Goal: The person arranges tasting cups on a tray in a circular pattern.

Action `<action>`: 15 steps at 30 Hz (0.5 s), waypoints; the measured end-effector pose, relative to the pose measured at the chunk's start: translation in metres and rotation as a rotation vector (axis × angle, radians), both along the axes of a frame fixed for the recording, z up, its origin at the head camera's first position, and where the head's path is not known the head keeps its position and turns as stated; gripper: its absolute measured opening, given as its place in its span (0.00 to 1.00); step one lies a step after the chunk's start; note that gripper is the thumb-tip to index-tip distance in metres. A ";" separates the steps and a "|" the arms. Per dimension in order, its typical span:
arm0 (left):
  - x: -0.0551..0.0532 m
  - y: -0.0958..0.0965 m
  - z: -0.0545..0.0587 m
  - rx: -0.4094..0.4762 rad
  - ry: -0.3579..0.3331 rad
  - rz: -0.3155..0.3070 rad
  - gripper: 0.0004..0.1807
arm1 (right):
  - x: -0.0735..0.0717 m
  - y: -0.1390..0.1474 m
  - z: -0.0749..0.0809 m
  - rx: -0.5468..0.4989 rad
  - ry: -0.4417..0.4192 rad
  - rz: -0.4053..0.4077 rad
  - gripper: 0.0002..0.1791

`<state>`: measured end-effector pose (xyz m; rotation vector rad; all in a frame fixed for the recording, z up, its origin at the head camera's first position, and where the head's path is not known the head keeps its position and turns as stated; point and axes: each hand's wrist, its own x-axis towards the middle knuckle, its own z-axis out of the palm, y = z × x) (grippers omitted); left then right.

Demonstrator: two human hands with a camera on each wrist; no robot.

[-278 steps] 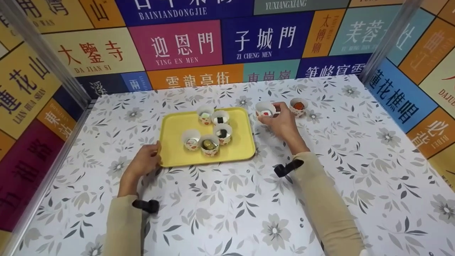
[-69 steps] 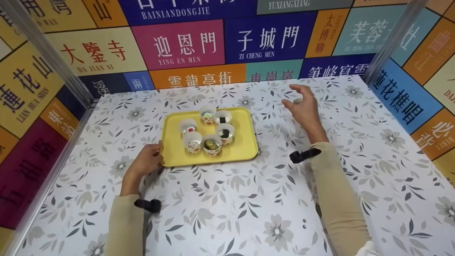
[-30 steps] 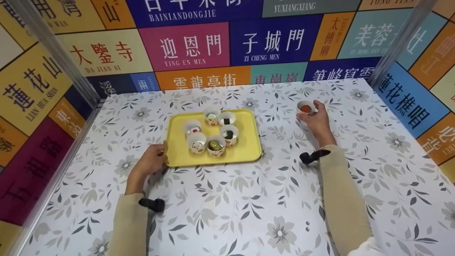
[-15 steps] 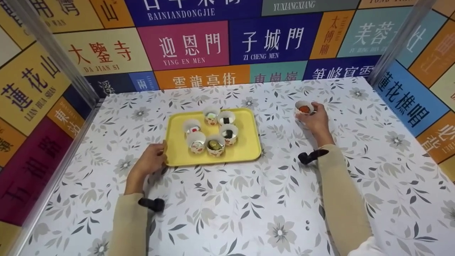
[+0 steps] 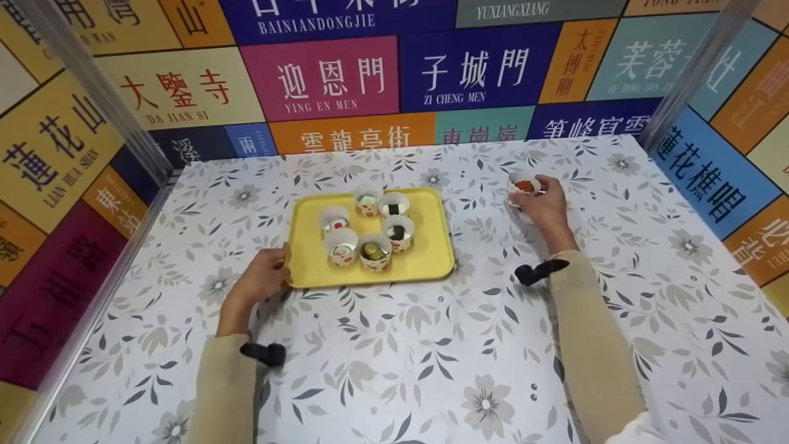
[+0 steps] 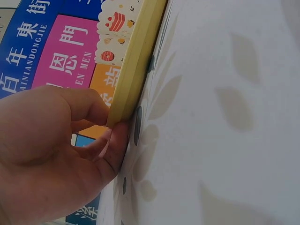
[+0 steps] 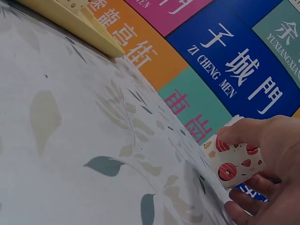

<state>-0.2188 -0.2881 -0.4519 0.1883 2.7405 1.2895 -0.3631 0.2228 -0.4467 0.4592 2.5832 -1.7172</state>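
A yellow tray (image 5: 428,246) lies on the table, its left edge pinched by my left hand (image 5: 262,274); the left wrist view shows the thumb and fingers (image 6: 89,105) at its rim. Several patterned paper cups stand on it, among them a cup with a dark green piece (image 5: 375,262), a cup with a red-and-white piece (image 5: 327,216) and a cup with a black-banded piece (image 5: 394,200). To the right of the tray, my right hand (image 5: 550,208) holds a paper cup with orange-red food (image 5: 513,190). In the right wrist view that cup (image 7: 234,164) looks close to the tabletop.
A white floral cloth (image 5: 394,345) covers the table. Panels with large Chinese lettering (image 5: 320,77) rise behind it and on both sides. Black bands with small devices sit on both wrists, the right one (image 5: 541,271) over a beige sleeve.
The red-and-white piece's cup went from my right hand to the tray's left part. My right hand then took the orange-red food's cup and moved it slightly left. My left hand stayed on the tray.
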 end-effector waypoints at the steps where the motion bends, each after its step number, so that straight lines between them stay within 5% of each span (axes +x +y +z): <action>1: 0.000 0.000 -0.001 -0.003 0.004 0.000 0.17 | 0.001 -0.001 0.001 0.009 0.004 0.002 0.47; 7: -0.002 0.002 -0.003 -0.007 0.012 0.011 0.09 | 0.003 -0.010 0.007 0.048 0.027 0.011 0.47; 15: -0.001 0.001 -0.001 -0.026 -0.011 0.030 0.11 | 0.007 -0.036 0.010 0.097 0.060 0.087 0.45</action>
